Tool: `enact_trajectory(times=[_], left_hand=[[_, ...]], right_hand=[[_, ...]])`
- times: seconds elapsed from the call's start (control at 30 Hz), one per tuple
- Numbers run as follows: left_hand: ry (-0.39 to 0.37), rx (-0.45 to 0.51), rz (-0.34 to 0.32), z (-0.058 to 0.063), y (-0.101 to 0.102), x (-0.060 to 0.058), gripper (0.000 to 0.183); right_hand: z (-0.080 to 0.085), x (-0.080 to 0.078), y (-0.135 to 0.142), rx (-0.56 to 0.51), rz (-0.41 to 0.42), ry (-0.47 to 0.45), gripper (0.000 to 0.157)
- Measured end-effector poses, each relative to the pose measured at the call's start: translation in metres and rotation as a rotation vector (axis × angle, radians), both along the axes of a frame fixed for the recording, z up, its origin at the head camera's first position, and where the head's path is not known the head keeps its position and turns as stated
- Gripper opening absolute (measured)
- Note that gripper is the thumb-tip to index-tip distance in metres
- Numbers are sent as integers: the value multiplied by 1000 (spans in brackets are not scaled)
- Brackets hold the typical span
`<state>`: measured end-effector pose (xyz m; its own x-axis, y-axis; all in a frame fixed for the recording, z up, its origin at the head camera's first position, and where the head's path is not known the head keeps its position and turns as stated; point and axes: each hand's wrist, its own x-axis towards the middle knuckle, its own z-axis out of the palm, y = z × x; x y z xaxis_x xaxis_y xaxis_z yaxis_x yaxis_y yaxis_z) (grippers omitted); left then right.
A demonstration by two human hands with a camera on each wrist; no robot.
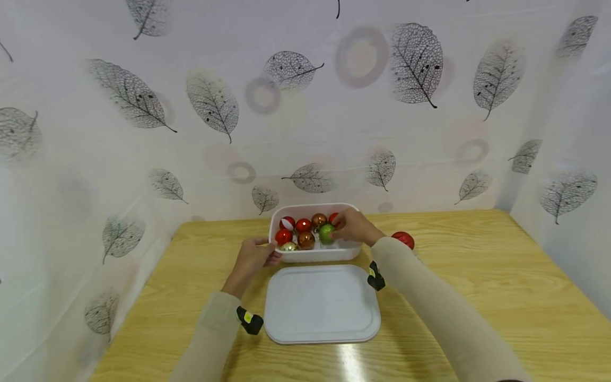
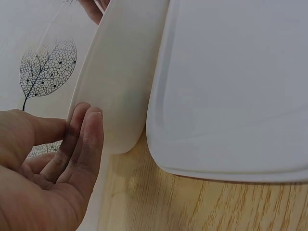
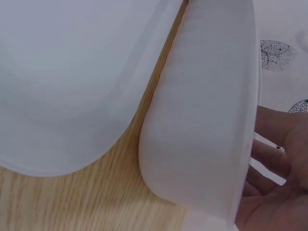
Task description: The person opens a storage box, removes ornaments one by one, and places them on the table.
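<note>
A white plastic box [image 1: 320, 256] holds several shiny Christmas balls: red [image 1: 284, 236], copper [image 1: 306, 240], gold [image 1: 288, 246] and a red-and-white one [image 1: 287, 223]. My left hand [image 1: 255, 255] pinches the box's rim at the front left corner, thumb inside and fingers along the outer wall, as the left wrist view shows. Over the right side of the box, my right hand [image 1: 355, 227] has its thumb and fingers at a green Christmas ball [image 1: 326, 234] and appears to pinch it. The box wall hides those fingertips in the right wrist view.
A white lid [image 1: 322, 305] lies flat on the wooden table [image 1: 482, 276], in front of the box. One red Christmas ball [image 1: 403, 240] sits on the table to the right, partly behind my right sleeve. A leaf-patterned curtain [image 1: 315, 132] hangs close behind the box.
</note>
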<state>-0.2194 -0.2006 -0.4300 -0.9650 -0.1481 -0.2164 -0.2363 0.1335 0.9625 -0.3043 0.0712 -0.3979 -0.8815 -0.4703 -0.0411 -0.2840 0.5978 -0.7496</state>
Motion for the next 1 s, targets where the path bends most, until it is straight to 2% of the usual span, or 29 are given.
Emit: enact_trajectory(times=[0.2, 0.43, 0.7, 1.0], left_hand=[[12, 4, -1, 0, 0, 0, 38], [18, 6, -8, 0, -1, 0, 39], [12, 1, -2, 0, 0, 1, 38], [6, 1, 1, 2, 1, 1, 40]], right_hand=[[-5, -3, -3, -20, -24, 13, 34], [-10, -4, -7, 55, -17, 90, 32], [-17, -5, -12, 70, -26, 94, 37], [-17, -5, -16, 112, -40, 105, 40]])
